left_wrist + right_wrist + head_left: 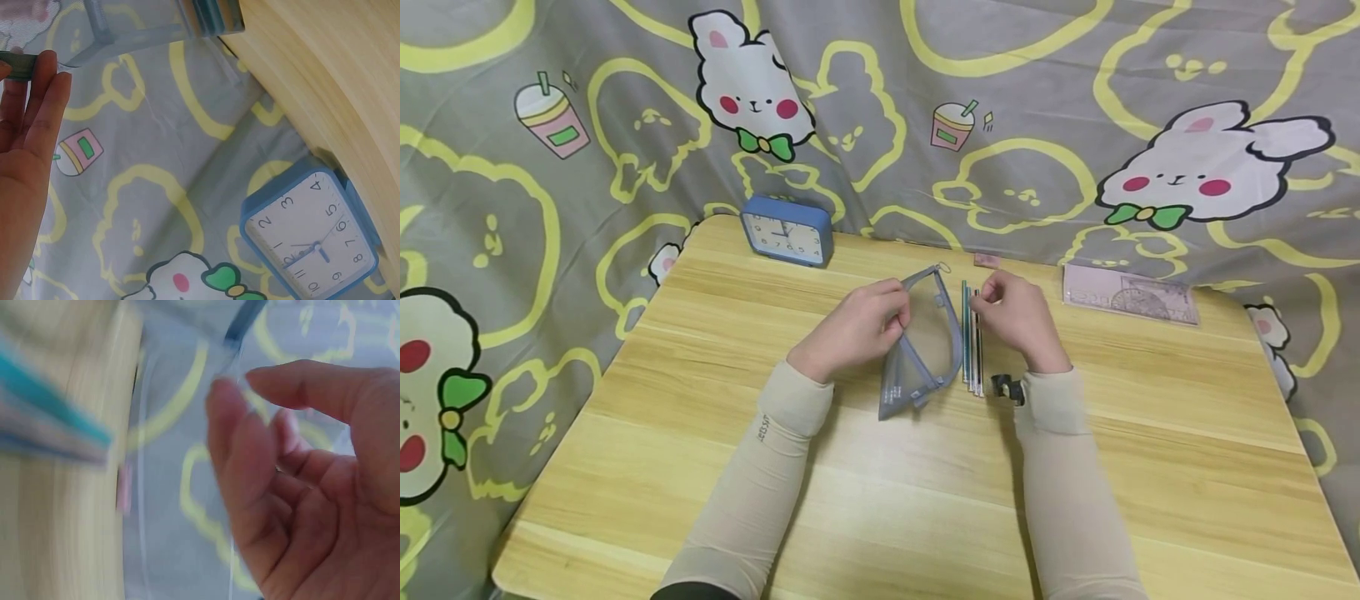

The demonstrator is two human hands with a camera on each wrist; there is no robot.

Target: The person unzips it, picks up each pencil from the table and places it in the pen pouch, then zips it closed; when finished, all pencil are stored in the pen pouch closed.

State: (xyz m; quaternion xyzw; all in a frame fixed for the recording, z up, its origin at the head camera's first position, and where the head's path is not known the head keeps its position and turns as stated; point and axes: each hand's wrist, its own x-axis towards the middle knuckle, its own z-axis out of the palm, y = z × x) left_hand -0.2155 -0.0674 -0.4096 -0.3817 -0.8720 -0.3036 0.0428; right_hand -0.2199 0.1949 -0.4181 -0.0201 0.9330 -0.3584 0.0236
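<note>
A grey mesh zip pouch stands near the table's middle, its zip edges spread apart. My left hand pinches the pouch's left edge between thumb and fingers; in the left wrist view, its fingertips meet a dark green strip. A zip ring sits at the pouch's far corner. Several slim pen-like sticks, teal, silver and dark, lie side by side along the pouch's right. Above their far end is my right hand, fingers loosely bent. The right wrist view shows its thumb and forefinger apart, nothing visible between them.
A blue alarm clock stands at the table's back left. Toward the back right lies a flat pink printed packet, and a small pink piece rests near the back edge. A patterned grey curtain hangs behind the table.
</note>
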